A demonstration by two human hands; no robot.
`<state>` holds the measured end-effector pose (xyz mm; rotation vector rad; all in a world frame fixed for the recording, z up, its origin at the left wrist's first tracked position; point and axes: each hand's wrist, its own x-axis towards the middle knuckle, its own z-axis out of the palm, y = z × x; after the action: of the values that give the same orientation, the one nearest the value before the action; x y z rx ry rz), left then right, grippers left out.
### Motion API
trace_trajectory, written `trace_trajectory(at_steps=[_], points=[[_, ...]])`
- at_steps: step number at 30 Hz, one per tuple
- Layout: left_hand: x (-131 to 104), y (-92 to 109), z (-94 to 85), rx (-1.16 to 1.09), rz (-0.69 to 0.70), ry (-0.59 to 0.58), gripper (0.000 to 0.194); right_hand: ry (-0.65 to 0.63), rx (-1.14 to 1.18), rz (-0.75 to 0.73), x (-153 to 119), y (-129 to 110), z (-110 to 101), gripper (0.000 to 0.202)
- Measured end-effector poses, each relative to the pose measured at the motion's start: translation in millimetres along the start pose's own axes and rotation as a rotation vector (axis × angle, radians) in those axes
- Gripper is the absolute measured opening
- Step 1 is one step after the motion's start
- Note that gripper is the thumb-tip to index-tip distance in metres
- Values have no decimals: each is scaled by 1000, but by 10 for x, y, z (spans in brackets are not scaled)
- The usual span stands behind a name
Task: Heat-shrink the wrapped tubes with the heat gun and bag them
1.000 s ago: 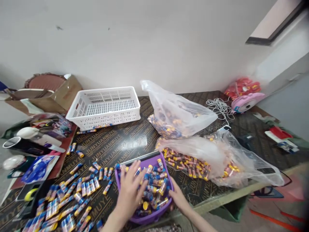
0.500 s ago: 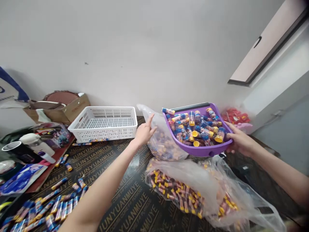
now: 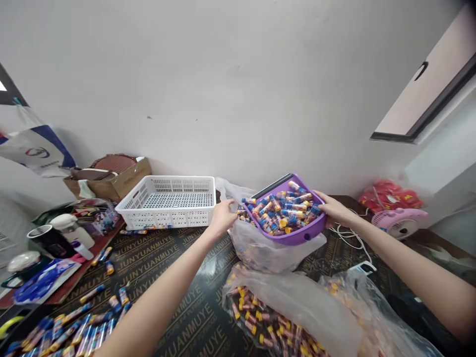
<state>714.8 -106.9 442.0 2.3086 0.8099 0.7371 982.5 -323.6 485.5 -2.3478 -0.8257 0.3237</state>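
Note:
My right hand (image 3: 336, 209) is closed on the right rim of a purple dustpan (image 3: 297, 237) with a dark strip along its back edge. Small tubes (image 3: 286, 210) with yellow and blue caps are heaped in it. The dustpan tilts to the left over the mouth of a clear plastic bag (image 3: 260, 248), which holds more such tubes. Closed at the left side of that mouth, my left hand (image 3: 223, 216) grips the bag's edge. Nearer to me lies a second plastic bag (image 3: 297, 292) full of pink tubes with yellow caps.
A white basket (image 3: 167, 218) stands against the wall, left of the bags. Loose tubes (image 3: 82, 327) lie at the front left. Cups, a box (image 3: 126, 181) and other items crowd the far left. At right are a pink fan (image 3: 401, 223), a white cable and red packets (image 3: 390, 196).
My right hand has lowered the dustpan and moved it left over the bag's mouth. My left hand, with its index finger stretched out before, has closed on the bag's edge. The view has shifted.

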Motion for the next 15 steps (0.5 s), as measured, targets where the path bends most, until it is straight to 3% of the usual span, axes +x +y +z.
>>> trace_trajectory(at_steps=[4,10,12,15], points=[[116,56,-25,-92,-34,11,70,-66,-387,-163,116,-515,130,67],[170,149,-73,-201,-16,112,93,137,-1041,-648,-141,-1609,515,41],[169,105,-97,-242,-39,121,96,189,-1109,-730,-285,-1839,697,33],[156,-5,-103,-312,-62,105,99,258,-1166,-732,-414,-1971,839,37]])
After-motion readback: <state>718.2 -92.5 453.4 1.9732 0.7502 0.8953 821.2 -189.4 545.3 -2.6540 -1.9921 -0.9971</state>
